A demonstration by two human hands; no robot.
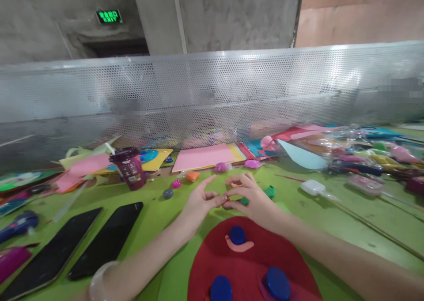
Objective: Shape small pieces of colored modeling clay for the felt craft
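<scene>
My left hand (201, 200) and my right hand (253, 200) meet fingertip to fingertip above the table. Between them they pinch a small red piece of what looks like modelling clay (227, 200), mostly hidden by the fingers. The left forefinger points up and away from the pinch. Just below lies a dark red paper disc (212, 252) carrying blue round caps (237, 235) and a curved strip of peach clay (239, 246). Green clay (270, 192) shows behind my right hand.
Two black phones (107, 241) lie at left, near a purple drink cup (131, 171). Clay lumps, including an orange one (192, 176), and pink paper (202, 156) sit behind my hands. A white glue-gun-like plug with stick (313, 187) lies right. A perforated metal screen (232, 93) borders the back.
</scene>
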